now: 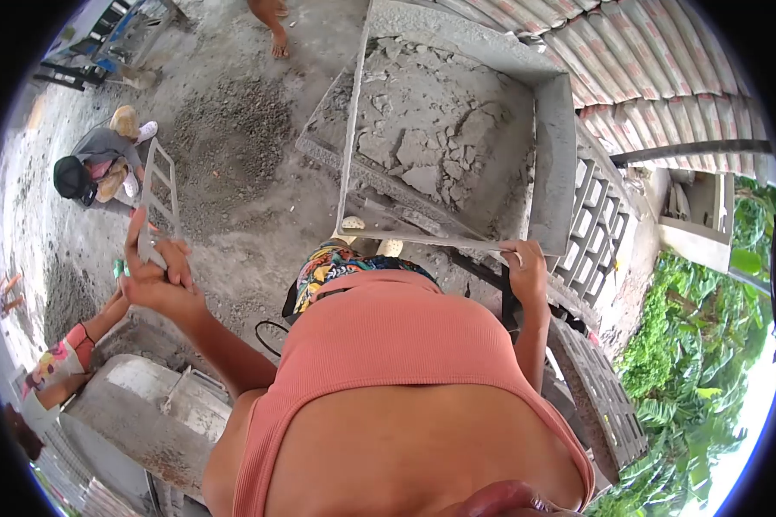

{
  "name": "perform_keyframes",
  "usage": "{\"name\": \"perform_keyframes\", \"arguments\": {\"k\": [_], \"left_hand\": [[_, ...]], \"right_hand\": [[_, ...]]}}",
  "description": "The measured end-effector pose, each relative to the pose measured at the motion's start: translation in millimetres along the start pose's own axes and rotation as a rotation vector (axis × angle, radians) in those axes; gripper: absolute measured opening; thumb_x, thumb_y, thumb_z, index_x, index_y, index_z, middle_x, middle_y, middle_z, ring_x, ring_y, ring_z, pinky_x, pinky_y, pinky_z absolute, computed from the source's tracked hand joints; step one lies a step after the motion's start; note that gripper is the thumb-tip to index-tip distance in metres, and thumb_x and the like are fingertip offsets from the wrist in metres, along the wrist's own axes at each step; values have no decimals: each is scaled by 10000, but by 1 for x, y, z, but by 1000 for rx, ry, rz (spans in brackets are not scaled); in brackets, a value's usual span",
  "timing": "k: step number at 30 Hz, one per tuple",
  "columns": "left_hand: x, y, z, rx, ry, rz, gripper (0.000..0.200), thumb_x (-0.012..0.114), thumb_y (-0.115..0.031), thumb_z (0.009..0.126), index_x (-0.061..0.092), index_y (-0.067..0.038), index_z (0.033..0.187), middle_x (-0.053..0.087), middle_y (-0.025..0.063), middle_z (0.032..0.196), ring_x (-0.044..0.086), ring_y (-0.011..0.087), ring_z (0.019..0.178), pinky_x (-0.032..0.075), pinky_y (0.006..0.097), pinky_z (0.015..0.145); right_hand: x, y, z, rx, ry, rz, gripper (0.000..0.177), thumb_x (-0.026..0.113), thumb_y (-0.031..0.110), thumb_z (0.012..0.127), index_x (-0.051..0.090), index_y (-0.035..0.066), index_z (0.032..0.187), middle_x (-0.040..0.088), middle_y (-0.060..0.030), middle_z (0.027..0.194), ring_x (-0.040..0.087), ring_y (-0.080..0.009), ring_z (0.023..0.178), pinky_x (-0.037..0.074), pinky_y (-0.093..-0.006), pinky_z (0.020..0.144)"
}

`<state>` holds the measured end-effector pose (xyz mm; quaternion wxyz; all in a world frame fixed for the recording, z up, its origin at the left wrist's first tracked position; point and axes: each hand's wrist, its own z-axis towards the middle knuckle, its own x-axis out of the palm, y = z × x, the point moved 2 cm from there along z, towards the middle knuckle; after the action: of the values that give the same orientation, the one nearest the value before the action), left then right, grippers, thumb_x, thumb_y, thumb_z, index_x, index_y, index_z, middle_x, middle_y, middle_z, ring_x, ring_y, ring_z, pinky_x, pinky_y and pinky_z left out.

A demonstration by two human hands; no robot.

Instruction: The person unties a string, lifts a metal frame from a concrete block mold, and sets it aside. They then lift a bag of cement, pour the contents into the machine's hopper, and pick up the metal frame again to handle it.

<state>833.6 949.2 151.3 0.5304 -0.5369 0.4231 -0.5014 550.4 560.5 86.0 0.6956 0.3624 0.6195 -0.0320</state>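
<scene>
My left hand [162, 271] is out to the left with its index finger stretched. The other fingers and thumb close on the lower end of a narrow grey ladder-like frame [177, 194] with several rectangular openings, which stands up from the hand. My right hand [524, 265] grips the near right rim of a big square metal tray [553, 164], its fingers curled over the edge. Inside the tray lies grey, cracked cement mix [435, 121], heaped at the far side and broken into slabs nearer the middle.
A crouching person in a dark cap [76, 177] is at left, near a gravel heap [237, 129]. Another person's foot [280, 45] shows at top. Hollow blocks [591, 224] stack beside the tray. A grey, cement-stained container [147, 414] sits lower left. Corrugated sheeting [655, 52] covers the upper right.
</scene>
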Motion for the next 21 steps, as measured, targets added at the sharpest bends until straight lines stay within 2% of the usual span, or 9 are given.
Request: {"name": "perform_keyframes", "arguments": {"k": [2, 6, 8, 9, 14, 16, 18, 20, 21], "left_hand": [[22, 4, 13, 29, 60, -26, 859, 236, -663, 794, 461, 78, 1166, 238, -50, 386, 222, 67, 309, 352, 218, 491], [67, -1, 28, 24, 207, -51, 891, 217, -674, 790, 466, 99, 1157, 254, -50, 387, 236, 68, 317, 356, 224, 492], [86, -3, 28, 85, 355, -117, 895, 200, -656, 799, 458, 121, 1161, 256, -52, 392, 241, 66, 327, 360, 225, 498], [95, -6, 25, 119, 410, -118, 915, 190, -659, 800, 445, 142, 1163, 261, -54, 412, 255, 58, 350, 367, 227, 505], [124, -16, 3, 267, 557, -212, 1020, 141, -729, 788, 409, 179, 1167, 256, -52, 436, 252, 65, 379, 369, 267, 511], [129, -20, -2, 367, 764, -428, 1057, 164, -770, 767, 413, 181, 1158, 267, -53, 448, 254, 68, 383, 366, 274, 504], [135, -25, -7, 358, 844, -541, 1089, 186, -802, 741, 416, 179, 1155, 269, -61, 459, 257, 62, 390, 354, 266, 495], [145, -29, -16, 140, 900, -502, 1091, 203, -810, 732, 422, 169, 1162, 279, -69, 474, 254, 57, 396, 334, 251, 476], [152, -35, -19, 136, 1074, -354, 1068, 225, -805, 735, 431, 146, 1175, 287, -71, 484, 255, 55, 397, 317, 250, 460]], "right_hand": [[2, -6, -4, -40, -110, 46, 97, 613, 21, 709, 634, 51, 799, 565, -117, 714, 542, -293, 719, 430, -367, 650], [-5, 8, -6, 180, -66, 92, 132, 625, 15, 704, 627, 32, 835, 603, -122, 819, 547, -288, 794, 431, -361, 749], [-16, 34, -5, -51, -210, -99, 131, 632, 46, 736, 624, 32, 865, 618, -129, 926, 556, -310, 872, 429, -371, 819], [-22, 45, -6, -54, -231, -71, 142, 632, 87, 773, 622, 13, 893, 621, -129, 976, 561, -315, 916, 421, -392, 844], [-30, 96, -3, 21, -327, 184, 123, 616, 119, 817, 630, 22, 890, 638, -110, 949, 595, -262, 892, 457, -361, 780], [-26, 108, 2, 16, -314, 269, 130, 601, 125, 836, 631, 13, 893, 646, -112, 902, 609, -240, 830, 466, -329, 740], [-22, 122, 5, 56, -308, 287, 150, 590, 138, 848, 631, 6, 907, 645, -112, 883, 610, -222, 805, 468, -312, 718], [-16, 129, 7, 112, -220, 383, 162, 582, 155, 860, 638, 7, 894, 645, -106, 847, 610, -208, 786, 468, -305, 696], [-10, 128, 3, 135, -75, 459, 304, 491, 264, 919, 603, -5, 1006, 631, -127, 935, 599, -210, 864, 459, -312, 756]]}}
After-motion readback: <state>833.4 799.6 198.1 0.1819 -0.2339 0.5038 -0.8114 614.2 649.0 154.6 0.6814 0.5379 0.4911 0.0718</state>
